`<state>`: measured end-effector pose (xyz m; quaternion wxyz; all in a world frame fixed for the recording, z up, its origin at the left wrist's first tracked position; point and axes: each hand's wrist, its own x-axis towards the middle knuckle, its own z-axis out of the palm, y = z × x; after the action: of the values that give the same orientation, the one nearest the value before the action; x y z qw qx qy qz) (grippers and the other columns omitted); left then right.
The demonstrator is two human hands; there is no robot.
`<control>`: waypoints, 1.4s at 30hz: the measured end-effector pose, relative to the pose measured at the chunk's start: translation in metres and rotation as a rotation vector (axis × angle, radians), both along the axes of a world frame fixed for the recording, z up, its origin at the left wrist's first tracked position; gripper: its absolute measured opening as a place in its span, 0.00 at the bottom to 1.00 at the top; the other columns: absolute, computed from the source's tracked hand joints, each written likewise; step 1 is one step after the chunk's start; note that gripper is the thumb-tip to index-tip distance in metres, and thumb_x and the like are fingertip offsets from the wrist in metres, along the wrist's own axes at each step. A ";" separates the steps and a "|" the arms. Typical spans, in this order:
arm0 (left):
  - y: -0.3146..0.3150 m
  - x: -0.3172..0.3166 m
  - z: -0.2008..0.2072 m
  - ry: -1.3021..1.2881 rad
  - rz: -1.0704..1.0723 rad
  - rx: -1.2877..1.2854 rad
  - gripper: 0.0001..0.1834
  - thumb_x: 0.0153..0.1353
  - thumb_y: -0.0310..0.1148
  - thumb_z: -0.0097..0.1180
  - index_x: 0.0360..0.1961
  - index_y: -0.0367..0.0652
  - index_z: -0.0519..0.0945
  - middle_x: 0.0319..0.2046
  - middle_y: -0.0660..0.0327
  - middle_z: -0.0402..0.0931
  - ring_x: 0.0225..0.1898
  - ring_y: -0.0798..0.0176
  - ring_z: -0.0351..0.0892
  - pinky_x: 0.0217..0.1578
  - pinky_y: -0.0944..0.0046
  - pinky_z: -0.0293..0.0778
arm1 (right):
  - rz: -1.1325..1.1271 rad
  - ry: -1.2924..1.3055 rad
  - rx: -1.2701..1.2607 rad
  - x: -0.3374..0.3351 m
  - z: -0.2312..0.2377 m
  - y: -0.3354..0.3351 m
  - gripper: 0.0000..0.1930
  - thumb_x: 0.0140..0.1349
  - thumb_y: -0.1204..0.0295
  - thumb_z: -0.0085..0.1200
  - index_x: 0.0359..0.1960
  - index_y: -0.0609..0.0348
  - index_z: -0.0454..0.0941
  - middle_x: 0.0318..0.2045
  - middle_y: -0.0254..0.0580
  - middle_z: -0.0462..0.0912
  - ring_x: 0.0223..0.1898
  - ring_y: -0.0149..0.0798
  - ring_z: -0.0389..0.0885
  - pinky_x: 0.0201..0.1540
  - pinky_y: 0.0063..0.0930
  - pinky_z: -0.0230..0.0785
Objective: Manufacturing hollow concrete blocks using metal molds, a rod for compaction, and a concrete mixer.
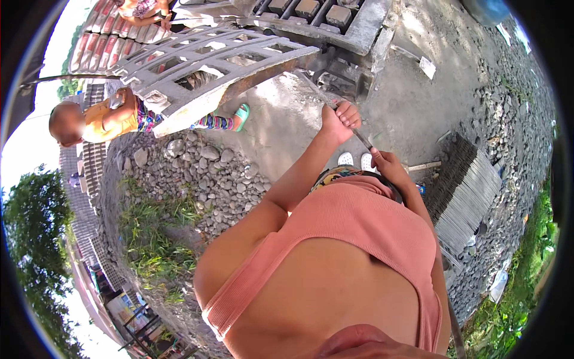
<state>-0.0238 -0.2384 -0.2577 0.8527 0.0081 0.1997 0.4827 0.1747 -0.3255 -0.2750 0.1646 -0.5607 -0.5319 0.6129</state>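
Observation:
A long, thin dark rod (362,140) runs slantwise in front of me, gripped by both hands. My left hand (341,121) is closed round it farther up. Lower down and closer to my body, my right hand (387,166) is closed on it too. The rod's far end comes near the end of a grey, grid-like frame (239,75); whether they touch I cannot tell. Beyond it stands a heavy grey metal mould (365,36) with several block-shaped pieces (307,8) in its openings.
A person in a yellow top (107,119) stands at the left by the frame; another person's arm (140,19) shows at the top left near piled sacks (98,52). Loose stones (209,164) lie to my left. A stack of thin grey slabs (466,191) stands at my right, beside gravel (514,173).

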 end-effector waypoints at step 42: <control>0.074 0.016 0.071 0.774 0.135 0.365 0.21 0.52 0.27 0.43 0.50 0.45 0.62 0.41 0.60 0.68 0.39 0.68 0.69 0.28 0.70 0.66 | 0.301 0.424 0.050 -0.042 0.046 0.193 0.21 0.70 0.58 0.37 0.35 0.66 0.72 0.23 0.34 0.70 0.26 0.28 0.67 0.31 0.23 0.62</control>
<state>-0.0081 -0.1646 -0.1870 0.6659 0.3259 0.4164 0.5263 0.1328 -0.1321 -0.2286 0.1932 -0.3299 -0.5781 0.7209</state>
